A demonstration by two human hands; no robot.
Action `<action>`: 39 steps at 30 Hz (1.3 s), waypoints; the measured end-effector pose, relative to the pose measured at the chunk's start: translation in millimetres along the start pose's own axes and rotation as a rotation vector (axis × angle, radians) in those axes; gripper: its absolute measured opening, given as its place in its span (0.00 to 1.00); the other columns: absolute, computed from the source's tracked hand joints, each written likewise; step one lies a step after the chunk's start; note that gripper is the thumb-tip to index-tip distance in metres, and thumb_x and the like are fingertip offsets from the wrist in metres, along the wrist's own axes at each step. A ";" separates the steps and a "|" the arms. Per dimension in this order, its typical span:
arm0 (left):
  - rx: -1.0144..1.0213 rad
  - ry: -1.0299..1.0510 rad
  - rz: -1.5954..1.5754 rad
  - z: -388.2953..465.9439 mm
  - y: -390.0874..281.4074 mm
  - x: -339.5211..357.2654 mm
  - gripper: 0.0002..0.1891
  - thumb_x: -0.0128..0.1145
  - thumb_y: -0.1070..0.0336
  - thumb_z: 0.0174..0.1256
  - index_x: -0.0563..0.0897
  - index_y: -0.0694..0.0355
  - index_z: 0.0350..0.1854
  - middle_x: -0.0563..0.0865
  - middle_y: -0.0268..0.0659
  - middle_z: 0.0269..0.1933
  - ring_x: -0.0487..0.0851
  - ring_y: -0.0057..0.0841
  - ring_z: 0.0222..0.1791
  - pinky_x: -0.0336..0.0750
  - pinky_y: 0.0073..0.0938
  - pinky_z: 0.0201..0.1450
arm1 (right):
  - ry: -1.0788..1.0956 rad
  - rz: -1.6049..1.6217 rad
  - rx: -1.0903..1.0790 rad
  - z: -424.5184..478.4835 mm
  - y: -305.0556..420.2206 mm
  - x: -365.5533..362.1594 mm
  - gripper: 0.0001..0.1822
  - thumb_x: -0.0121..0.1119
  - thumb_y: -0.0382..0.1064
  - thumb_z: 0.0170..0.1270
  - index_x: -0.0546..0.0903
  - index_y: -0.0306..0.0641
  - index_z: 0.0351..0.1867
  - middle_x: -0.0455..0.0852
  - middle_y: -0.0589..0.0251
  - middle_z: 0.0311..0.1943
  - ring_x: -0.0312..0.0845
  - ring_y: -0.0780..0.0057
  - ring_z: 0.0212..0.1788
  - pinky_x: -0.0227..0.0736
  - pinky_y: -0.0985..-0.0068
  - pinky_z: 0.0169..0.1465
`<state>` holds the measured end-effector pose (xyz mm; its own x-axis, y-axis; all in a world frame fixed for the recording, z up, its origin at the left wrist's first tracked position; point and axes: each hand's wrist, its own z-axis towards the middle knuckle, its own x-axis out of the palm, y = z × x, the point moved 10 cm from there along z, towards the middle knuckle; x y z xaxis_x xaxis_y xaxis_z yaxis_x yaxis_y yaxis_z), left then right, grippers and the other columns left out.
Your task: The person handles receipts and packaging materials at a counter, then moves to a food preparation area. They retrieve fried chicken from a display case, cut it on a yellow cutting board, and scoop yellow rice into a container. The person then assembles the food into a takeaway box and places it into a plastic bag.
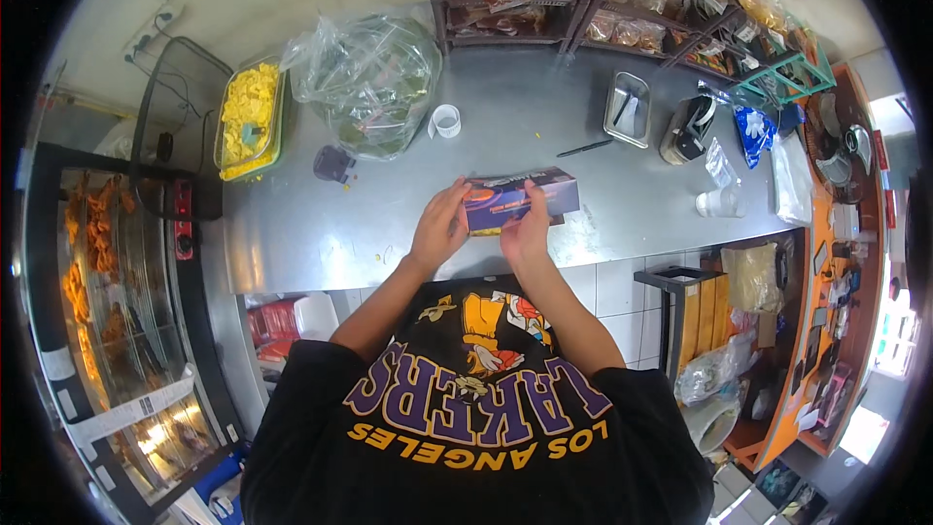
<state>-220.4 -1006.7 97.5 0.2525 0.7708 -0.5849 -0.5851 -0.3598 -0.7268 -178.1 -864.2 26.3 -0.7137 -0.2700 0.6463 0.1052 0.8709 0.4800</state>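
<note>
Over the front part of a stainless steel table, both my hands hold a purple printed cardboard box. My left hand grips its left end, with the fingers up along the side. On the near face rests my right hand, its thumb or a finger reaching over the top edge. The box lies lengthwise, and a strip of yellow shows along its lower edge. What is inside the box is hidden. Beyond it a dark pen lies on the steel, and a white paper roll stands farther left.
A clear bag of green leaves and a glass dish of yellow food sit at the back left. A metal tray, a black device and a blue packet are at right. Crates of bagged goods line the back.
</note>
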 end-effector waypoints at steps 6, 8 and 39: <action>0.066 0.046 0.033 -3.8 9.5 6.8 0.32 0.58 0.76 0.48 0.70 0.63 0.63 0.68 0.49 0.67 0.71 0.46 0.61 0.65 0.39 0.64 | 0.046 0.043 -0.015 -7.5 11.3 -3.8 0.19 0.61 0.46 0.60 0.74 0.46 0.50 0.79 0.66 0.44 0.74 0.71 0.50 0.67 0.65 0.57; 0.105 0.074 0.088 -10.7 13.4 10.2 0.32 0.58 0.76 0.48 0.71 0.62 0.62 0.67 0.49 0.67 0.70 0.46 0.62 0.64 0.39 0.64 | -0.057 -0.117 -0.065 -7.1 35.5 -30.7 0.21 0.64 0.50 0.59 0.75 0.46 0.50 0.79 0.67 0.44 0.72 0.72 0.52 0.65 0.68 0.57; -1.144 0.096 -1.348 -39.0 45.8 62.7 0.21 0.54 0.55 0.66 0.70 0.59 0.56 0.75 0.33 0.41 0.73 0.23 0.42 0.73 0.31 0.46 | -0.121 -0.586 0.156 29.8 100.3 -71.5 0.14 0.52 0.43 0.68 0.76 0.34 0.46 0.79 0.58 0.39 0.77 0.72 0.40 0.74 0.76 0.43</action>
<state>-201.3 -995.4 13.5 0.1240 0.7981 0.5897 0.8179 0.2543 -0.5161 -137.2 -745.3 10.5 -0.6967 -0.6812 0.2250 -0.4244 0.6443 0.6362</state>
